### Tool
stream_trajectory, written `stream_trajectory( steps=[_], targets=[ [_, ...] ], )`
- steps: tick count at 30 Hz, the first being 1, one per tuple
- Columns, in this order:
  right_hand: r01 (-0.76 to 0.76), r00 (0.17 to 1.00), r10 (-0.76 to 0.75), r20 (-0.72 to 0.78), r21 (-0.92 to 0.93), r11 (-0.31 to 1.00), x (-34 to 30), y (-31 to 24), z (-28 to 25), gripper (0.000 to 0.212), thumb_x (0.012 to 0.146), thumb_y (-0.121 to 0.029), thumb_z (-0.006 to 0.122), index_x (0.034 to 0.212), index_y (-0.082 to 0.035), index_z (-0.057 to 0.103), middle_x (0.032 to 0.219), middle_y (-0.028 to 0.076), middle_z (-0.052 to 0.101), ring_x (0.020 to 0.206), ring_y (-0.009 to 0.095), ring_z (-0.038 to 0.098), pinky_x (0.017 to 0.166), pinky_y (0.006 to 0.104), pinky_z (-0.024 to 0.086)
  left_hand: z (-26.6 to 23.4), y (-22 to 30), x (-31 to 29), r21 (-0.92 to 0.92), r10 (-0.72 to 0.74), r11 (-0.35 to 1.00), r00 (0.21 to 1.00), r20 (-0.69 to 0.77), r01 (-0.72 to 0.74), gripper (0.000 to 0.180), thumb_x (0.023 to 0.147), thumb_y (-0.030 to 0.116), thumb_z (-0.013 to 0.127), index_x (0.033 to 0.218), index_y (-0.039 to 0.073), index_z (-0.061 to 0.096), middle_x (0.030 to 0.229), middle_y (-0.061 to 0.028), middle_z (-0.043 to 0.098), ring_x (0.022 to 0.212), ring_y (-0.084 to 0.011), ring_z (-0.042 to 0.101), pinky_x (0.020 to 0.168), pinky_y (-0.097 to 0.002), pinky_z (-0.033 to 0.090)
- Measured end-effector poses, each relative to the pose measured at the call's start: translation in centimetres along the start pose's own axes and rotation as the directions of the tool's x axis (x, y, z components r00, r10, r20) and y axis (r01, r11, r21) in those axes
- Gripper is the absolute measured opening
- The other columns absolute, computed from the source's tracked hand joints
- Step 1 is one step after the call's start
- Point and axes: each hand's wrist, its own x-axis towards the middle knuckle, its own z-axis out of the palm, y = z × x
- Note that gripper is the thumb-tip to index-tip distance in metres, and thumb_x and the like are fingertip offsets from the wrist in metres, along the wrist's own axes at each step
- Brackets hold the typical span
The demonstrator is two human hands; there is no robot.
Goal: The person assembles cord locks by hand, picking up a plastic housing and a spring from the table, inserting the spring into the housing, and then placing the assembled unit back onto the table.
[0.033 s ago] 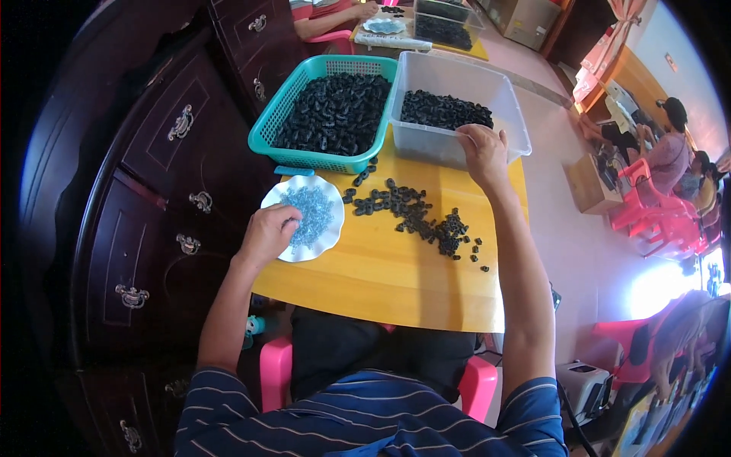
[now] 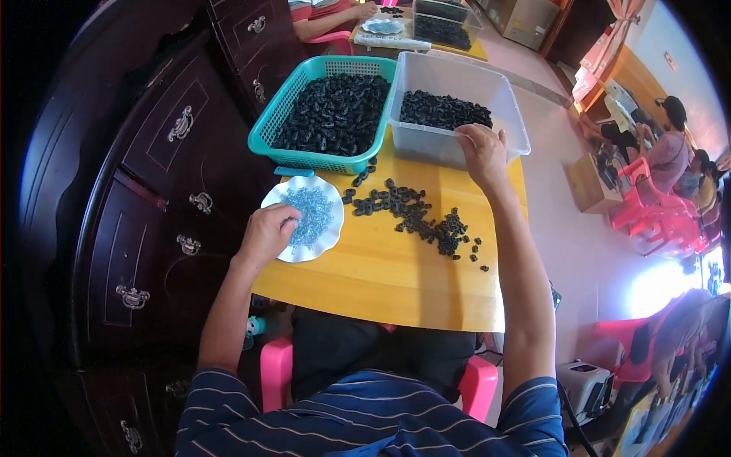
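Observation:
My left hand [image 2: 271, 230] rests over the left edge of a white scalloped plate [image 2: 332, 241]. Its fingers are closed in a pinch among small clear-blue pieces [image 2: 312, 209] heaped there; what they hold is too small to make out. At the near wall of a translucent plastic bin [image 2: 426, 146], my right hand [image 2: 483, 148] is raised with thumb and fingers drawn together. Anything in that pinch is hidden. Many small black plastic parts [image 2: 438, 109] lie inside the bin. Between my hands, loose black parts [image 2: 415, 213] are spread over the yellow table [image 2: 365, 282].
A green plastic basket [image 2: 257, 140] full of black parts stands left of the bin. Dark drawers [image 2: 164, 129] line my left side. Ahead, another person's arm [image 2: 327, 24] is at a second table [image 2: 476, 50]. Pink chairs [image 2: 662, 217] and seated people are at right.

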Motion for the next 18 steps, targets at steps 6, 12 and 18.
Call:
stream_trajectory(
  steps=[6,12,18],
  targets=[
    [0.006,0.971,0.024,-0.237,0.126,0.992,-3.3,-2.4,-1.3,0.027,0.090,-0.015,0.069,0.117,-0.011,0.067,0.109,0.013,0.069,0.112,0.036,0.061,0.108,0.0583,0.035,0.0,0.2,0.0,0.047,0.060,0.997,0.998,0.007,-0.061,0.013,0.083,-0.001,0.071,0.096,0.001,0.071,0.091,-0.0156,0.072,0.083,-0.0325,0.071,0.075,-0.0388,0.056],
    [-0.157,0.976,0.212,-0.046,0.524,0.837,-11.2,-7.4,-0.9,0.013,0.092,-0.009,0.068,0.102,-0.002,0.072,0.098,0.015,0.074,0.092,0.031,0.072,0.080,0.0364,0.056,-0.1,1.4,0.6,0.025,0.022,0.999,0.999,0.042,-0.023,0.011,0.083,0.001,0.071,0.094,0.000,0.070,0.089,-0.0162,0.071,0.081,-0.0325,0.071,0.073,-0.0388,0.056],
    [-0.191,0.960,0.000,0.281,0.649,0.736,-17.1,-12.2,-0.4,0.012,0.093,-0.009,0.067,0.102,-0.003,0.072,0.097,0.014,0.073,0.089,0.027,0.070,0.078,0.0349,0.055,-1.6,5.7,2.6,-0.004,0.169,0.985,0.984,-0.062,-0.170,0.011,0.083,0.000,0.072,0.094,-0.001,0.069,0.088,-0.0150,0.071,0.079,-0.0304,0.071,0.071,-0.0369,0.055]
  ],
)
